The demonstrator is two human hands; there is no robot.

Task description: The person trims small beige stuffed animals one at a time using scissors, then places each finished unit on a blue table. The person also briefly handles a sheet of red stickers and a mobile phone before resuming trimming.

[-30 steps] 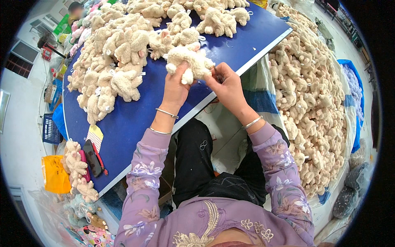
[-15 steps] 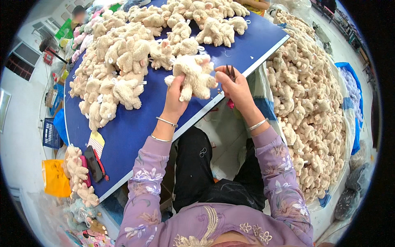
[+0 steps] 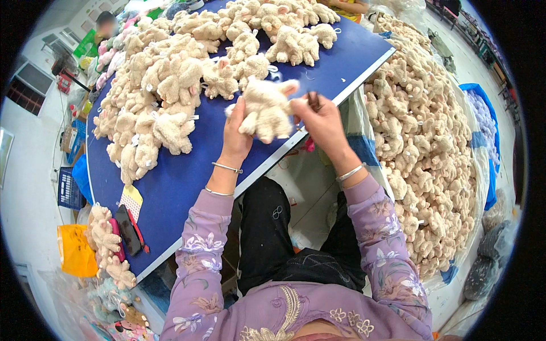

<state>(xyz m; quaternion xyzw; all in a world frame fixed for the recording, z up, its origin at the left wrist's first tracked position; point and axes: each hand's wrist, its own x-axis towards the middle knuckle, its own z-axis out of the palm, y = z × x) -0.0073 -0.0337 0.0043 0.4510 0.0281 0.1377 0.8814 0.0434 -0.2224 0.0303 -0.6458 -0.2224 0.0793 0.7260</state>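
Observation:
My left hand (image 3: 236,135) grips a cream fluffy plush toy (image 3: 266,111) by its left side, above the near edge of the blue table. The toy has pinkish ears and is slightly blurred. My right hand (image 3: 323,126) pinches the toy's right side between thumb and finger. That same hand also holds small dark-bladed scissors (image 3: 314,101), their blades pointing up and away from me. A bit of pink shows below the right hand. Ahead of the held toy, a pile of similar plush toys (image 3: 176,79) with white tags covers much of the table.
To the right stands a large open sack (image 3: 369,128) full of plush toys. A phone (image 3: 129,230) and a yellow card (image 3: 132,196) lie on the blue table (image 3: 187,187) at its left. Blue crate (image 3: 69,187) beyond it; people sit at the far side.
The right hand has moved a little left and now meets the toy's side, with the scissors still in it. The held toy has turned slightly and shifted a little.

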